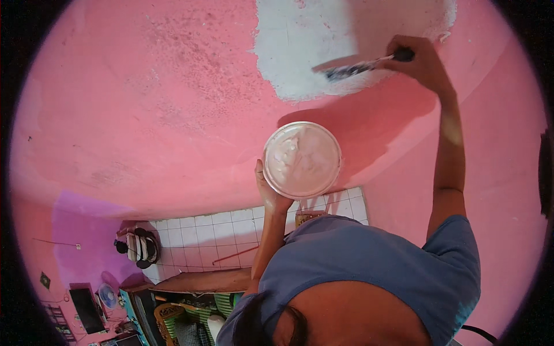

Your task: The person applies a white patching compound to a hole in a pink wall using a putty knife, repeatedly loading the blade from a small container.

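Observation:
My left hand [272, 195] supports a round white tub [304, 196] from its left and underside, the thumb up along its side. Pale, thick putty [285, 154] fills the part of the tub that shows, heaped unevenly. Higher up on the right, my right hand [424, 62] is closed round the dark handle of a putty knife [349, 70]. White paste is smeared on its blade, which lies at or very near the lower part of a white coated patch [306, 37] on the pink wall. Whether the blade touches the wall, I cannot tell.
The pink wall [190, 132] has dark, blistered spots left of the patch. Below are white floor tiles [231, 225], a thin red stick [235, 254] and a brown board edge [202, 281]. A fan [107, 295] and a dark screen [86, 310] stand at the lower left.

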Action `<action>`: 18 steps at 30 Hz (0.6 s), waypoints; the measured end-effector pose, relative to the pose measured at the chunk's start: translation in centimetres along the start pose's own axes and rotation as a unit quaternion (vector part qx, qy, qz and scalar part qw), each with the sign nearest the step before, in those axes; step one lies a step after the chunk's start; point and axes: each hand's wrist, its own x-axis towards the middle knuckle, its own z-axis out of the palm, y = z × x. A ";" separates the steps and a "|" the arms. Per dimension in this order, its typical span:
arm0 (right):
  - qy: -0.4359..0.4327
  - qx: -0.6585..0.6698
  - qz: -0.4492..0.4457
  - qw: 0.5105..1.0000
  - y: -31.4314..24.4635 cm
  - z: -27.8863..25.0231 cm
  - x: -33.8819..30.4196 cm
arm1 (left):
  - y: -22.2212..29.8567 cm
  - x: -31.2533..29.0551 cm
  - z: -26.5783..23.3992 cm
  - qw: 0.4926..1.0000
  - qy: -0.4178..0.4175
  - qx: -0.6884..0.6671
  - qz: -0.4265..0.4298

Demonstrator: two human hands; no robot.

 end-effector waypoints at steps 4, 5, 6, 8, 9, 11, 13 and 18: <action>-0.018 -0.020 -0.161 0.987 -2.6 6.6 0.3 | 0.2 0.0 0.1 1.000 0.020 0.006 -0.003; -0.016 -0.020 -0.161 0.987 -3.0 7.9 0.5 | 0.1 0.0 0.6 1.000 0.018 0.007 -0.003; -0.017 -0.009 -0.166 0.986 -3.3 9.0 0.7 | 0.1 -0.2 1.3 0.999 0.026 0.023 0.008; -0.018 0.005 -0.175 0.984 -3.4 9.8 1.1 | 0.2 -0.3 1.1 0.998 0.034 0.037 0.023; -0.013 -0.006 -0.174 0.985 -3.2 9.9 1.4 | 0.3 0.0 0.2 1.000 0.009 0.010 0.008; -0.011 -0.015 -0.175 0.984 -2.7 10.1 2.0 | 0.3 -0.1 -0.6 1.000 -0.012 -0.019 -0.003; 0.029 -0.024 -0.190 0.981 -1.8 9.0 2.5 | 0.4 -0.2 -0.7 0.999 -0.041 -0.014 0.001; 0.027 -0.016 -0.067 0.997 -0.4 2.4 2.5 | 0.5 -0.5 -0.8 0.999 -0.011 0.004 0.041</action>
